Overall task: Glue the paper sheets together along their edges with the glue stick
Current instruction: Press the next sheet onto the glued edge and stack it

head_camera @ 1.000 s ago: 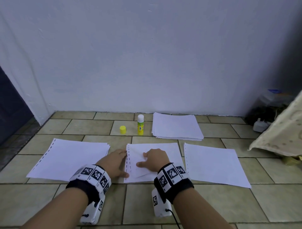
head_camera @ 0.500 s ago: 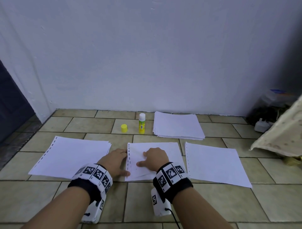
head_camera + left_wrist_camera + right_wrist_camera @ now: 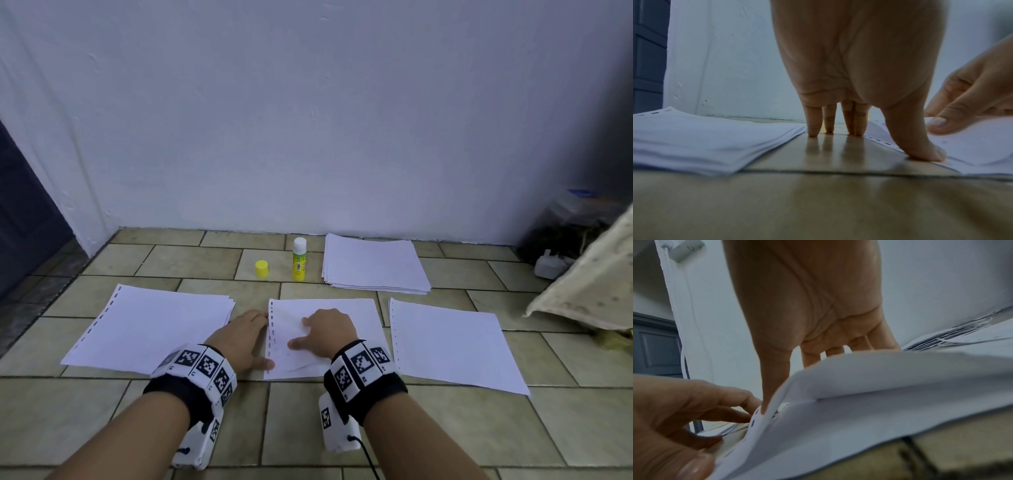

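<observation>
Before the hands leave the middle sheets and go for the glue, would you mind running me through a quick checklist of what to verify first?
1. Glue stick upright and free of the papers: ok.
2. Yellow cap off, standing beside the stick: ok.
3. Left hand steadying the middle sheets, thumb on the punched edge, fingers on the floor tile: ok.
4. Right hand pressing the sheets flat: not ok; in the right wrist view the near edge lifts and curls.
5. Sheet edges lined up: cannot tell.
6. Glue already on the edge: cannot tell.
</observation>
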`<state>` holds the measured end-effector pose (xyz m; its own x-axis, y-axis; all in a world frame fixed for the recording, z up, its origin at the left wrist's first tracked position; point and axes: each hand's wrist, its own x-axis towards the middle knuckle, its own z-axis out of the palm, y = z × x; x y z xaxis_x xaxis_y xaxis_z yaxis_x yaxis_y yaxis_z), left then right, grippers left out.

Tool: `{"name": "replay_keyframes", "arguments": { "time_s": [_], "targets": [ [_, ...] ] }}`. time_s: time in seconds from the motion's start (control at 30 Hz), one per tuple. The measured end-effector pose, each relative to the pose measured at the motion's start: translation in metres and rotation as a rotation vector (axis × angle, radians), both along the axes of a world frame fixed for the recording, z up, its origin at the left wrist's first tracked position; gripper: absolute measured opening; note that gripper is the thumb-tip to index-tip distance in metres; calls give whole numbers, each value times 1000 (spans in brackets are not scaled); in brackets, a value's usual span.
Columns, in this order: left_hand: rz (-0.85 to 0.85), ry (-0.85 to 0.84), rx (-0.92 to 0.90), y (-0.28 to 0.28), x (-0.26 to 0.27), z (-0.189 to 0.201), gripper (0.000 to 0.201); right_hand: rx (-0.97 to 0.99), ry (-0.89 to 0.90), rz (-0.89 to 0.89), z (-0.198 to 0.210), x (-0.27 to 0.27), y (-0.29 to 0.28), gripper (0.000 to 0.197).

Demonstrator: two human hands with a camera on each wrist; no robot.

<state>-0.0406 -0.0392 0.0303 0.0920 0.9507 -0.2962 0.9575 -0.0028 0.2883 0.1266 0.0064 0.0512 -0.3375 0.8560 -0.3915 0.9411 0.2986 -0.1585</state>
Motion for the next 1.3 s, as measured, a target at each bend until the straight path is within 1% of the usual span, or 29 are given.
{"name": "replay_keyframes", "arguments": {
  "time_s": [0.2,0.3,0.37,0.4,0.43,0.5,0.57,0.6,0.63,0.73,0.8,0.87,0.97,1.03,1.07,1.17,1.23,1.3],
  "targets": [
    [57,-32,-6,-2,-3,1,82,-5,54,-21,3,3,-1,71],
    [94,-97,-17,-3,-6,0,90,-8,76,-29,2,3,-1,72],
    [67,-135,-40,-4,-8,3,98,-8,64,-31,4,3,-2,67],
    [44,-121,-63,-4,-9,4,98,-9,54,-30,4,3,-2,64],
    [27,-101,-83,-4,-10,6,94,-10,43,-27,5,3,-2,61],
    [13,-73,-89,-3,-10,7,79,-15,28,-18,7,3,-3,56],
    [24,-67,-63,-2,-9,7,65,-27,9,-3,6,3,-3,59],
    [29,-63,-56,-2,-8,7,64,-33,1,0,6,3,-2,61],
    [31,-60,-59,-1,-7,7,66,-37,1,-5,4,3,-2,65],
    [49,-54,-82,-2,-4,7,81,-41,30,-46,0,3,-3,74],
    [52,-27,-86,-2,-1,8,85,-34,26,-65,-2,2,-3,73],
    [34,34,-63,0,5,9,85,-2,-14,-68,-5,-2,-5,67],
    [-18,134,-62,4,13,10,86,75,-99,-23,-7,-9,-10,54],
    [-14,167,-82,8,17,10,83,97,-124,-11,-6,-12,-11,51],
    [-19,181,-84,9,17,10,84,95,-135,-10,-5,-14,-11,52],
    [-41,230,-111,12,18,10,101,96,-177,20,-3,-18,-9,56],
    [-48,264,-121,13,18,11,101,99,-142,120,-4,-23,-8,61],
    [-49,280,-122,15,17,11,98,41,-65,261,-4,-28,-7,69]
  ]
}}
